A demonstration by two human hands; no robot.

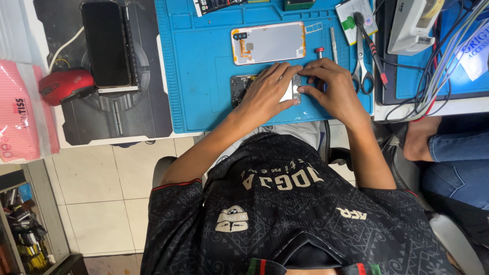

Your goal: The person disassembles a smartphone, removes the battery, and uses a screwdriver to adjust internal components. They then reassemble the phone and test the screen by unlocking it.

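In the upper centre of the frame, the left hand (267,89) lies flat on the dark opened rectangular phone body (243,86), on the blue rubbery work mat (204,76). The right hand (333,86) pinches its silver metal part (291,91) with narrow fingertips. A white glossy back cover (270,43) lies just above.

Work mat (204,102) – bright blue, moulded grid of trays. Phone back cover (268,43) – pale grey-white, orange edge trim. Opened phone (239,87) under the hands – black board, silver shield. Mouse (66,84) red, on a black-and-grey printed pad (122,117). Second phone (105,45) – black screen. Tissue pack (18,117) pink. Shirt (285,219) black, grey ornamental pattern, red cuff edge. Floor tiles (102,198) cream.
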